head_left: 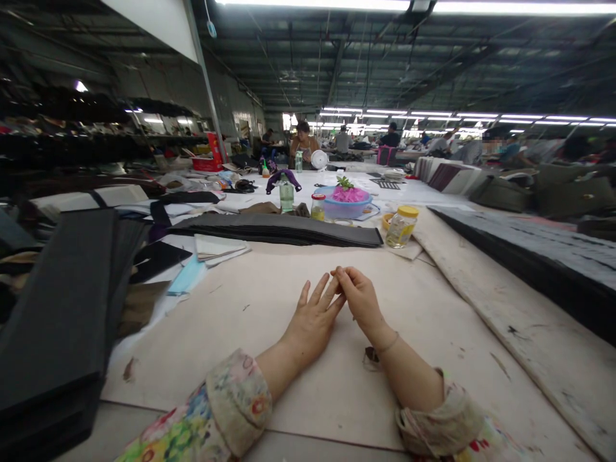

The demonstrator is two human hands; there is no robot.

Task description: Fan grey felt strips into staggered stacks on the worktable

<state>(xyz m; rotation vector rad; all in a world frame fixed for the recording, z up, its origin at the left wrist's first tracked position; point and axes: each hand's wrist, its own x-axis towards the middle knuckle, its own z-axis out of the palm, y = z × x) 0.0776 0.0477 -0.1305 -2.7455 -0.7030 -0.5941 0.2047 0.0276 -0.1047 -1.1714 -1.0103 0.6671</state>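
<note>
My left hand (312, 323) lies flat on the beige worktable (250, 333) with its fingers stretched out and apart. My right hand (359, 296) rests beside it, fingers curled together and touching the left hand's fingertips. What the right fingers pinch, if anything, is too small to make out. Both forearms wear floral sleeve covers. A small dark scrap (371, 355) lies by my right wrist.
A stack of dark grey sheets (283, 229) lies beyond the hands. Thick black stacks (58, 308) fill the left side. A yellow-lidded jar (401, 226), a blue bowl with pink stuff (347, 202) and bottles stand further back. A grey strip (529, 244) runs along the right. People sit far off.
</note>
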